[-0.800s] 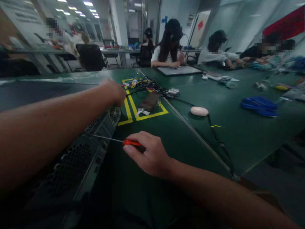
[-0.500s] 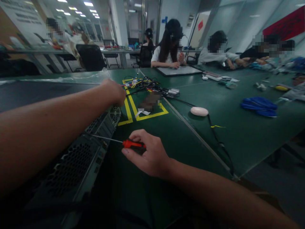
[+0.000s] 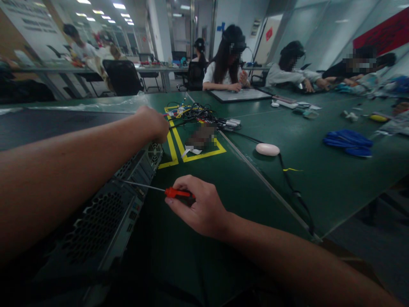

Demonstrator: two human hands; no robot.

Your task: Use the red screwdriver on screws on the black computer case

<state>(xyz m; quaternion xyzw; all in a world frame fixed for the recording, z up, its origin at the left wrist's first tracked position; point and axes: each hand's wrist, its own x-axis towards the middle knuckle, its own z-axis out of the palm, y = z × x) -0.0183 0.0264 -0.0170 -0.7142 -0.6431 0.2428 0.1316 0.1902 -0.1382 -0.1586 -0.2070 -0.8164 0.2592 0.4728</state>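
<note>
A computer case [image 3: 96, 226] lies on the green table at the left, its rear side with honeycomb vents and ports turned towards the right. My right hand [image 3: 198, 204] is closed round the red and black handle of a screwdriver [image 3: 177, 193]. The thin metal shaft points left, and its tip reaches the rear panel of the case, close under my left forearm. My left hand [image 3: 155, 123] is bent over the far end of the case, near the round fan grille; its fingers are hidden behind the wrist.
A tangle of cables [image 3: 200, 113] lies beyond the case, by yellow tape marks [image 3: 204, 157] on the table. A pale pink oval object [image 3: 267, 149] rests on a black cable. Blue folded cloth [image 3: 347, 143] lies at the right. Several people sit across the table.
My right hand and the screwdriver handle have shifted very slightly, while the shaft still meets the rear panel. My left arm stays in place.
</note>
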